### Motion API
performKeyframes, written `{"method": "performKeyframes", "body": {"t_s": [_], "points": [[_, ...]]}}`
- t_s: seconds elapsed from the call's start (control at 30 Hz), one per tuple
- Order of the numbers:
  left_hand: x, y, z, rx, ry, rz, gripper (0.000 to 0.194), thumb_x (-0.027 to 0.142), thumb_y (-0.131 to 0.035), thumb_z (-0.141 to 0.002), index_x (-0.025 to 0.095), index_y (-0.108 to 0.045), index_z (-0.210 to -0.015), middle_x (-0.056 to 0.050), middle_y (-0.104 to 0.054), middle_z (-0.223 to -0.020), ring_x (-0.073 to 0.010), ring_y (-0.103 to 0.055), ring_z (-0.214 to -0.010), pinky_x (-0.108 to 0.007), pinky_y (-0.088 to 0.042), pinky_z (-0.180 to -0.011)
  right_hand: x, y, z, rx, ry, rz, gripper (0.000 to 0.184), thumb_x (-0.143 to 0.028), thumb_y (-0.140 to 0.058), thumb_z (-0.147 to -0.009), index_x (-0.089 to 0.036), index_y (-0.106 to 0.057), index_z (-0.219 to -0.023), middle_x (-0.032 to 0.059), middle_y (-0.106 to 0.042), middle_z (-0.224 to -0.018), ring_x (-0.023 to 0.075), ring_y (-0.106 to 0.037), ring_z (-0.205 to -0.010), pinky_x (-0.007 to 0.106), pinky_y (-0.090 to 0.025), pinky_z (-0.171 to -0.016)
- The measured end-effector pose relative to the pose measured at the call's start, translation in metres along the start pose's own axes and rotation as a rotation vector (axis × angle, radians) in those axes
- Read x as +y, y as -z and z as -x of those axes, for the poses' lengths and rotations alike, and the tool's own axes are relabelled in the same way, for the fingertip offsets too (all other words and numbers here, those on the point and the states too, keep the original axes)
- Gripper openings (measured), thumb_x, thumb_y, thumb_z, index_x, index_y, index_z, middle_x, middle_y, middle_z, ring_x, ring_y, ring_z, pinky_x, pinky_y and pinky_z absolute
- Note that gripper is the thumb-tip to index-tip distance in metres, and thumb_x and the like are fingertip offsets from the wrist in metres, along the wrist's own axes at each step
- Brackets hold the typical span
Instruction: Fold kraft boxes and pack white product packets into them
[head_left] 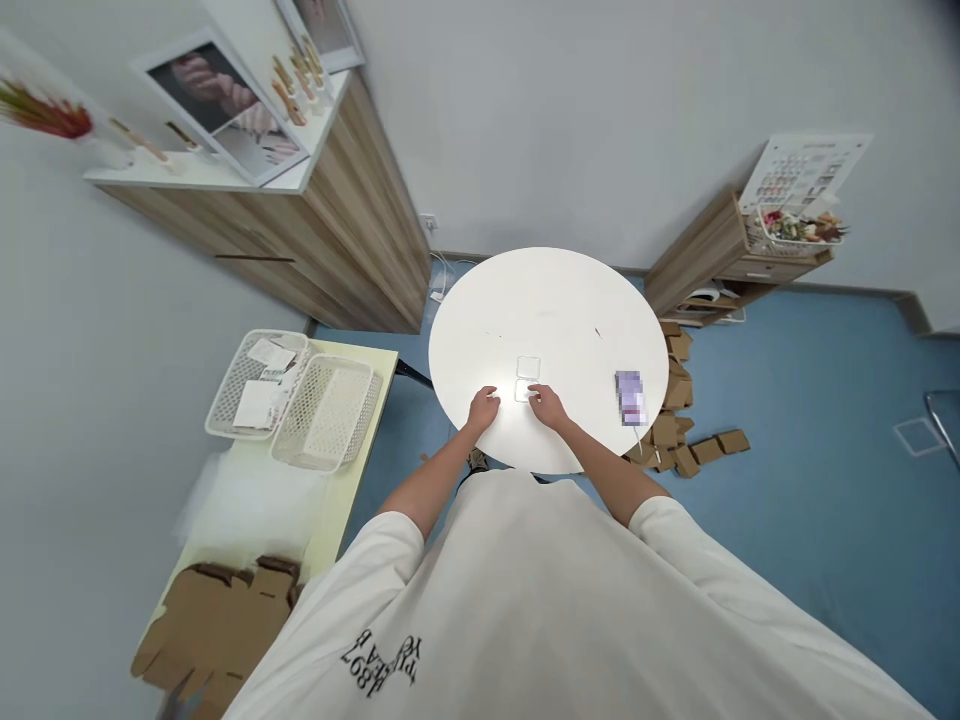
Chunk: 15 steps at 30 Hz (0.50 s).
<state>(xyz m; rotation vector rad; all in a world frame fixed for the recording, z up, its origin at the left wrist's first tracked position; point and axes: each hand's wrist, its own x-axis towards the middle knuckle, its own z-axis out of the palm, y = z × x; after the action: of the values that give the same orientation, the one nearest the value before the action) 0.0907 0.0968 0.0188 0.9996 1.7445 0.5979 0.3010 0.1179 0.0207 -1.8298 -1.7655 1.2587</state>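
Note:
Two small clear square boxes lie on the round white table (547, 300), one (528, 367) farther from me and one (523, 391) nearer. My right hand (548, 404) rests on the table with its fingertips touching the nearer box, fingers curled. My left hand (484, 407) lies just left of that box, fingers curled loosely on the tabletop, with nothing visible in it.
A phone (631, 396) with a cable lies at the table's right edge. Brown cardboard boxes (679, 430) are scattered on the blue floor to the right. A yellow side table (330, 500) on the left holds two white baskets (326, 410) and flat cardboard (214, 625). Wooden cabinets stand behind.

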Motion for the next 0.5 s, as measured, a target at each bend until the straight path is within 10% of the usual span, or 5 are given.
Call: {"method": "performKeyframes", "body": {"t_s": [0.5], "points": [[-0.052,0.120,0.036,0.417,-0.076,0.245,0.026,0.019,-0.060,-0.091,0.020,-0.067,-0.116,-0.012,-0.071,-0.124,-0.0247,-0.068,-0.114,-0.040,-0.054,-0.100,-0.139,-0.097,-0.018,-0.257,0.411,0.072,0.036,-0.018,-0.049,-0.094,-0.020,-0.068,-0.125,0.0100,-0.064,-0.132,0.0190,-0.067,-0.106,0.037,-0.050,-0.104]]}}
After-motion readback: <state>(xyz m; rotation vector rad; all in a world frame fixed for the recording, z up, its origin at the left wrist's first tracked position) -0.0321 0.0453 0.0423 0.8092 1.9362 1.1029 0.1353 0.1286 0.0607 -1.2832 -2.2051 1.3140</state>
